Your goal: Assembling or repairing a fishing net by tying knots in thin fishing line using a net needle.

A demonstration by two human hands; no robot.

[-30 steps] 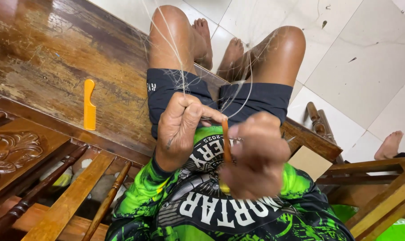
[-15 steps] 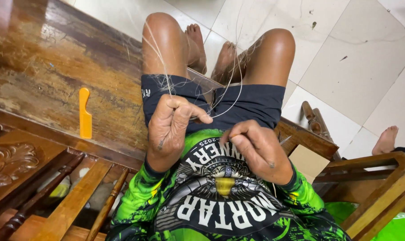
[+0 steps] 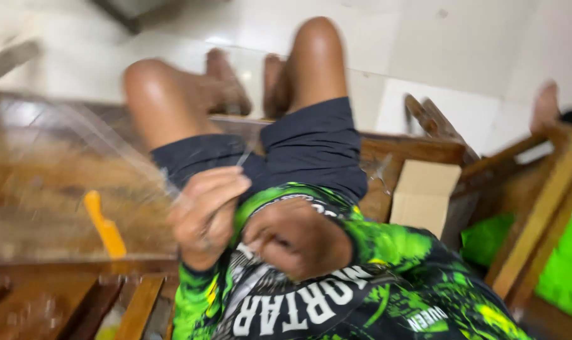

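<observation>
Closest in, your right hand [image 3: 296, 238] is balled up tight against your green-and-black shirt [image 3: 374, 277], fingers curled in, though it's too blurry to tell what it's gripping, and your left hand [image 3: 205, 214] sits just beside it with the fingers half curled, pinching a bunch of thin clear strands [image 3: 119, 148] that fan out up and to the left across the wooden table [image 3: 40, 189]. An orange plastic tool [image 3: 104, 225] lies on that table just left of your left hand, not touching it. Farther out, your bare knees stick up over the white tile floor [image 3: 462, 56], with an open cardboard box [image 3: 424, 195] off to the right.
</observation>
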